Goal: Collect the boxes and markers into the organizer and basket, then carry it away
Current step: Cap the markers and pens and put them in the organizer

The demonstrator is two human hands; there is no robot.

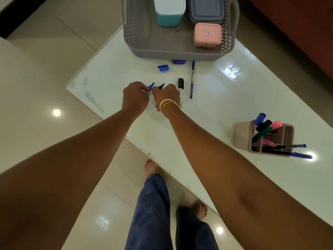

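White and glossy, the desk [225, 98] ran at a slant under you, its near edge cutting diagonally just past your bare feet and its left corner ending well left of the basket [178, 53]. Your hands worked side by side on the near side of the basket: your left hand [135, 98] curled round an uncapped blue marker [151, 86], your right hand [166, 95] curled round an uncapped black marker [161, 86], both tips pointing toward the basket. The grey basket sat at the far end of the desk, holding a white-and-teal box [169, 11], a grey-blue box [205, 9] and a pink box [207, 34]. Just beside the basket's near wall lay two blue caps [163, 67] [179, 61], one half tucked under the wall. A blue pen [192, 80] lay lengthwise from the basket toward you, with a black cap [181, 83] close on its left. The organizer [264, 139] stood well to the right of the basket and nearer you, stuffed with markers, two of them sticking out over its right edge. Open desk lay between basket and organizer, and bare surface to the left of your hands out to the desk edge.
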